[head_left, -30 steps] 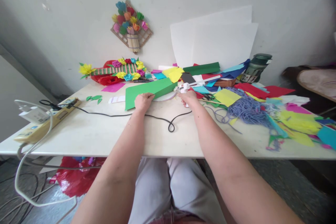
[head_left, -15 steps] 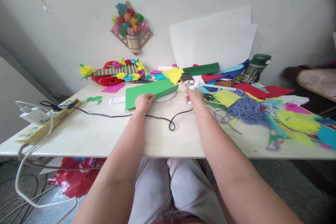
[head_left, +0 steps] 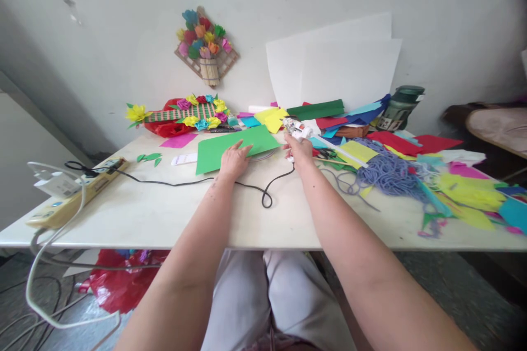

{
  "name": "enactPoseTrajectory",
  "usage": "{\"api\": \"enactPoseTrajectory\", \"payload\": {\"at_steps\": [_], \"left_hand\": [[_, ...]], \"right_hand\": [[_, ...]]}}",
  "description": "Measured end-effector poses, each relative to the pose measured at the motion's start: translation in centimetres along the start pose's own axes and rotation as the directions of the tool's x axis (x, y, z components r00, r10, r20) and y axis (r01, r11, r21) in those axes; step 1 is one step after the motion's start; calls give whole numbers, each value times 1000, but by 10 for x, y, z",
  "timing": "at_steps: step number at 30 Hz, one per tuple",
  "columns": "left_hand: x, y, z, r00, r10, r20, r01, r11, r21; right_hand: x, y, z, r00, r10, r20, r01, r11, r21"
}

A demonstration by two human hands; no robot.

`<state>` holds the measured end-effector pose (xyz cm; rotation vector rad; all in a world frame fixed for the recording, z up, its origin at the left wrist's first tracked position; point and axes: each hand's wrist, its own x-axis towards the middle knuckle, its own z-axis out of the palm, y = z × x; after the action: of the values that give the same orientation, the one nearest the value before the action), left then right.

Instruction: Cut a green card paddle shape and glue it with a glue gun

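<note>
A bright-green, four-sided paper sheet was laid out at the middle of a cream-white tabletop, its surface smooth and largely unobstructed. The sheet's near edge was overlapped by the left hand, its fingers slightly spread and extended across the green surface; how firmly they were pressed down could not be told. Just beside the sheet's right end, a white glue gun fitted with a long, pale glue stick was gripped in the right hand, the fingers curled around its handle. A thin black cord was looped across the tabletop between the forearms.
</note>
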<state>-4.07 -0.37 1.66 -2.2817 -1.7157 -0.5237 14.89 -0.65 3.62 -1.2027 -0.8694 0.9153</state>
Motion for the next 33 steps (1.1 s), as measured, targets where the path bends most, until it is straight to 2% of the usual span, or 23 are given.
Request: {"api": "enactPoseTrajectory", "payload": {"at_steps": [3, 9, 15, 21, 33], "left_hand": [[4, 4, 4, 994, 103, 42, -103, 995, 7], [6, 8, 10, 982, 177, 69, -177, 984, -3], [5, 11, 10, 978, 191, 85, -190, 982, -19], [2, 14, 7, 978, 190, 83, -190, 982, -2], [3, 18, 6, 972, 181, 153, -178, 984, -31]], "right_hand": [[-3, 0, 1, 1000, -8, 20, 8, 1000, 6], [-4, 1, 3, 999, -8, 38, 8, 1000, -9], [0, 6, 3, 999, -16, 49, 15, 1000, 22], [7, 16, 3, 996, -23, 89, 28, 998, -53], [6, 18, 2, 995, -44, 94, 46, 999, -25]]}}
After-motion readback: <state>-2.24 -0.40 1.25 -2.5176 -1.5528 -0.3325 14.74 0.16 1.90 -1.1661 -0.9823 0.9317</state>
